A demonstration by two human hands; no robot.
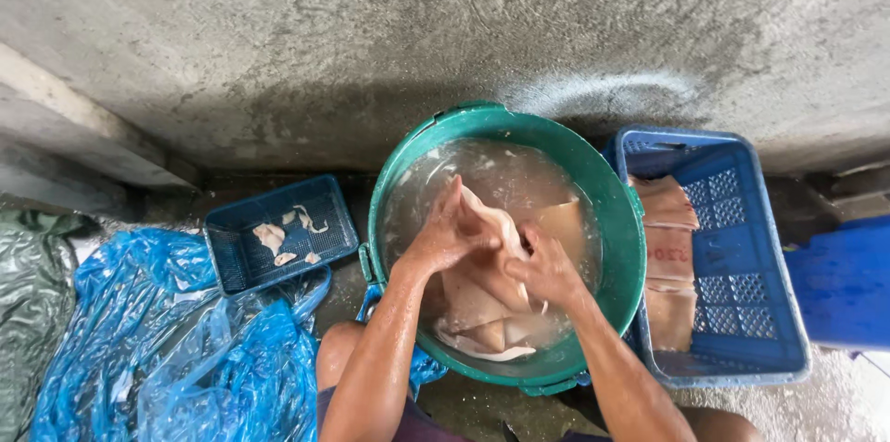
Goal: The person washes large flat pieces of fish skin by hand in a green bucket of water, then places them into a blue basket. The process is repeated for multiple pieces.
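A green round tub (623, 247) full of cloudy water stands in the middle, with several pale pink flat pieces of raw flesh (482, 317) lying in it. My left hand (447, 230) and my right hand (545, 268) meet above the water, both gripping one pale wet piece (501, 229) between them. Both forearms are wet and reach in from the bottom edge.
A large blue slotted crate (742, 247) to the right holds more pale pieces (669, 266). A small dark blue basket (278, 230) at left holds a few scraps. Blue plastic sheeting (176, 340) lies at lower left. A concrete wall rises behind.
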